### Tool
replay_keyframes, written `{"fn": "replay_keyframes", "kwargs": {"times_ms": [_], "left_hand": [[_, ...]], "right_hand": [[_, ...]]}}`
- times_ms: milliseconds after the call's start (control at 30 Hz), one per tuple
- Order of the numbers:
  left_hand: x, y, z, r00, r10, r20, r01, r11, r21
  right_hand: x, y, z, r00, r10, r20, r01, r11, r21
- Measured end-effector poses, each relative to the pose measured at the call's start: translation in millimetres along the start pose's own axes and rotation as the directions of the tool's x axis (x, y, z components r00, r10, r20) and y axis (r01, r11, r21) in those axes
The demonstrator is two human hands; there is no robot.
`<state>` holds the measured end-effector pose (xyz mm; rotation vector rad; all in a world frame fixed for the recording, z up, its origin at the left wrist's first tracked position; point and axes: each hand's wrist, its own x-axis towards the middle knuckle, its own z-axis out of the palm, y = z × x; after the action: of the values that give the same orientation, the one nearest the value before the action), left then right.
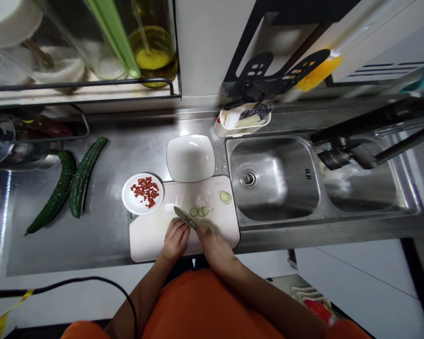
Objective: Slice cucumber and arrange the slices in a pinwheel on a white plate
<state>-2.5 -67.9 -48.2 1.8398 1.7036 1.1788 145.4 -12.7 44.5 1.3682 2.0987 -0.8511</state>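
Note:
My right hand (216, 248) grips a kitchen knife (182, 215) by its handle. The blade points up and to the left, over a white cutting board (151, 240). Close against the blade, my left hand (176, 238) has its fingers curled together and pressed down on the board; what is under them is hidden. A few thin cucumber slices (199, 212) lie just beyond the knife, with one or more lying against the blade. More cucumber slices (225, 197) sit in a small pile near the board's right end.
A round plate (126, 203) of chopped red bits and a square white dish (191, 157) adjoin the board. Two whole cucumbers (86, 176) lie to the left. On the right are a steel sink (275, 179), a black faucet (371, 125) and a caddy (229, 132).

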Motion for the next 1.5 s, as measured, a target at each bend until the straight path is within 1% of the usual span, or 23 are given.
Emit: {"fn": "replay_keyframes", "kwargs": {"times_ms": [200, 300, 367, 533, 633, 800, 1000, 1133, 1233, 1500], "left_hand": [[0, 0, -0.3, 1.0, 0.007, 0.002, -0.007, 1.0, -0.013], [1, 2, -1.3, 1.0, -0.01, 0.028, 0.011, 1.0, -0.018], [1, 3, -1.9, 0.999, -0.009, 0.032, 0.01, 1.0, -0.016], [1, 5, -2.3, 0.999, -0.028, 0.028, 0.028, 1.0, -0.013], [-1, 3, -2.1, 0.999, -0.016, 0.036, 0.016, 1.0, 0.002], [-4, 0, -2.0, 1.0, 0.008, 0.023, -0.009, 0.999, 0.046], [-4, 0, -1.3, 1.0, 0.012, 0.016, -0.013, 1.0, 0.017], [-5, -1, -0.4, 1.0, 0.021, 0.01, -0.021, 1.0, 0.018], [-5, -1, -0.3, 1.0, 0.024, 0.006, -0.024, 1.0, 0.015], [-4, -1, 0.2, 1.0, 0.021, -0.009, -0.021, 1.0, 0.022]], "right_hand": [[6, 3, 8, 1.0, -0.022, -0.021, 0.022, 1.0, 0.004], [6, 6, 6, 0.999, -0.041, -0.032, 0.041, 0.999, 0.031], [5, 9, 3, 0.999, -0.049, -0.02, 0.05, 0.997, 0.052], [-6, 12, -13, 0.999, 0.019, 0.049, -0.021, 0.999, 0.037], [-17, 12, -19, 0.995, 0.03, 0.09, -0.032, 0.999, 0.014], [-32, 15, -16, 0.991, 0.017, 0.132, -0.016, 1.0, -0.005], [-41, 17, -15, 0.992, 0.003, 0.122, -0.003, 1.0, 0.003], [-44, 17, -16, 0.993, 0.005, 0.119, -0.004, 1.0, -0.009], [-44, 16, -16, 0.99, 0.015, 0.141, -0.013, 1.0, -0.013], [-42, 15, -19, 0.99, 0.025, 0.139, -0.027, 1.0, 0.013]]}}
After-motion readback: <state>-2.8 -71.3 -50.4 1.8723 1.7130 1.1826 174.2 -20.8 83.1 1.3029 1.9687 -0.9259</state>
